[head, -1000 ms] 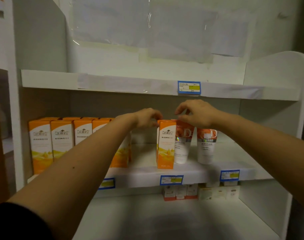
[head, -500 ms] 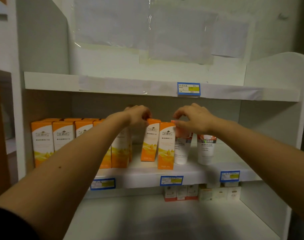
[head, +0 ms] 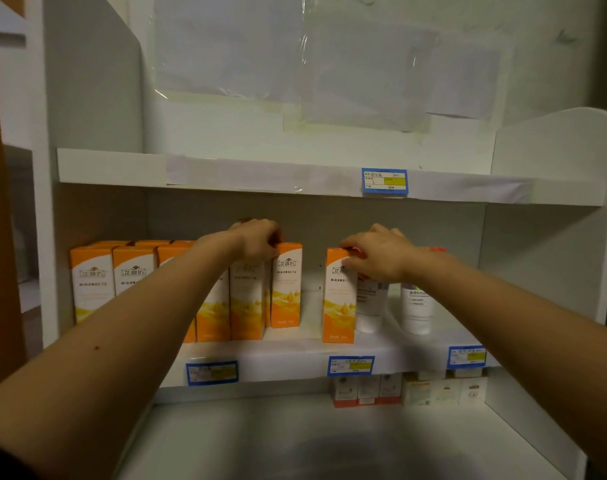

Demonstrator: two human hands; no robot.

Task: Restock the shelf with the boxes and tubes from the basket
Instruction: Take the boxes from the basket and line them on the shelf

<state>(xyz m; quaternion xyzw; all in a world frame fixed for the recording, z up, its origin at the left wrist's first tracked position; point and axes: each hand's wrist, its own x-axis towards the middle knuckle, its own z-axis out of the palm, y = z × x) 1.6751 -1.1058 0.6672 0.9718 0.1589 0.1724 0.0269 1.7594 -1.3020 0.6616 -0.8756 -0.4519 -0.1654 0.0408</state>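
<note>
Two bare hands reach onto the middle shelf [head: 295, 355] of a white unit. The left hand [head: 257, 239] has its fingers curled over the top of an orange box [head: 286, 284], which stands upright at the right end of a row of matching boxes [head: 132, 282] running off to the left. That box sits a little farther back than the ones just left of it. The right hand [head: 378, 252] rests on top of a second orange box [head: 338, 299], thumb and fingertips pinched at its upper edge; this one stands alone and upright near the shelf's front edge, with a clear gap between it and the box under the left hand.

Just right of the lone box, touching or nearly so (the wrist hides the join), stands a white tube [head: 369, 306], cap down. Another white tube [head: 416, 310] stands to its right, apart from the first, partly behind the forearm.

Blue price tags [head: 350, 365] are stuck along the shelf's front lip. Small cartons [head: 409, 389] line the back of the shelf below, on the right. Clear plastic sheeting [head: 295, 57] is taped to the wall above the top shelf.
</note>
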